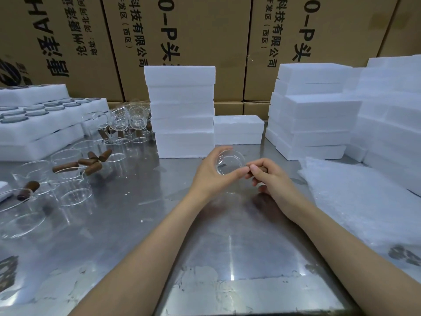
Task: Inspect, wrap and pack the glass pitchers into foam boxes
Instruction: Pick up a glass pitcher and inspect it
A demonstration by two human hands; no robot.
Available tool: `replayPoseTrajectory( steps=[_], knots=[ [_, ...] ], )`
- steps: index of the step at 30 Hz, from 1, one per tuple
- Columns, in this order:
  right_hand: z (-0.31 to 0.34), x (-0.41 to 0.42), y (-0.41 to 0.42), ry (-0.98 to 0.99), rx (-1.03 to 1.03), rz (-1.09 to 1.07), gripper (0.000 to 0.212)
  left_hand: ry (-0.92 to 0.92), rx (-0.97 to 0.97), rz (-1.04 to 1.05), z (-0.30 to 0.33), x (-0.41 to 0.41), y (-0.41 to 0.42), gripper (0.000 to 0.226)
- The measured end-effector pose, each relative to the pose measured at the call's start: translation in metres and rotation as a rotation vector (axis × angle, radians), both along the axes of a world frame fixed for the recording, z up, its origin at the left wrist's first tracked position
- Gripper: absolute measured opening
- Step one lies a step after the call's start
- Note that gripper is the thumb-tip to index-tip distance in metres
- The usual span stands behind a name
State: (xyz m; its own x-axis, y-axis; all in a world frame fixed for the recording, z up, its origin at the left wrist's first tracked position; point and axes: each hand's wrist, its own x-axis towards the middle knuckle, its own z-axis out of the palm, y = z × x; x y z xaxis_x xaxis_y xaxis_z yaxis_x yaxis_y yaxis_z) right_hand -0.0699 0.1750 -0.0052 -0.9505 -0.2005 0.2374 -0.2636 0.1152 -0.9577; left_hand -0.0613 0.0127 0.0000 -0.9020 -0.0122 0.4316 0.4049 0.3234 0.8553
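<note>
Both hands meet over the middle of the steel table (pixel 127 224): the left hand (pixel 210 176) cups the glass pitcher (pixel 230 161), the right hand (pixel 268 176) pinches what looks like its brown handle. The wrap sheets (pixel 355 197) lie just right, nearest the right hand.
</note>
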Motion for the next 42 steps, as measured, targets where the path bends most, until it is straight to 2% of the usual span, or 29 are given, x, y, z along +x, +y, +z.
replayPoseTrajectory(
  steps=[2, 6, 14, 19, 22, 25, 30, 38, 42],
  knots=[
    [0.001, 0.003, 0.000, -0.005, -0.015, 0.015, 0.011, 0.017, 0.066, 0.007, 0.000, 0.000, 0.003, 0.043],
    [0.005, 0.008, -0.003, -0.018, -0.041, 0.041, 0.011, 0.058, 0.177, 0.075, 0.002, 0.000, 0.009, 0.037],
    [0.007, 0.011, -0.007, -0.014, -0.035, 0.041, 0.012, -0.040, 0.429, 0.153, 0.011, 0.005, 0.013, 0.014],
    [0.012, 0.009, -0.001, -0.068, -0.161, -0.010, 0.015, -0.180, 0.487, -0.022, 0.019, 0.005, 0.007, 0.016],
    [0.015, 0.008, 0.003, -0.090, -0.216, -0.024, 0.016, -0.266, 0.535, -0.200, 0.022, 0.003, -0.001, 0.019],
    [0.017, 0.008, 0.006, -0.112, -0.267, -0.031, 0.016, -0.273, 0.559, -0.382, 0.023, 0.001, -0.009, 0.024],
    [0.020, 0.008, 0.007, -0.156, -0.343, -0.001, 0.017, -0.212, 0.484, -0.536, 0.021, 0.000, -0.015, 0.042],
    [0.016, 0.008, 0.006, -0.111, -0.250, -0.019, 0.016, -0.100, 0.227, -0.288, 0.015, 0.002, -0.007, 0.062],
    [0.012, 0.006, 0.003, -0.070, -0.164, -0.048, 0.016, -0.038, 0.181, -0.165, 0.013, 0.007, 0.001, 0.057]
  ],
)
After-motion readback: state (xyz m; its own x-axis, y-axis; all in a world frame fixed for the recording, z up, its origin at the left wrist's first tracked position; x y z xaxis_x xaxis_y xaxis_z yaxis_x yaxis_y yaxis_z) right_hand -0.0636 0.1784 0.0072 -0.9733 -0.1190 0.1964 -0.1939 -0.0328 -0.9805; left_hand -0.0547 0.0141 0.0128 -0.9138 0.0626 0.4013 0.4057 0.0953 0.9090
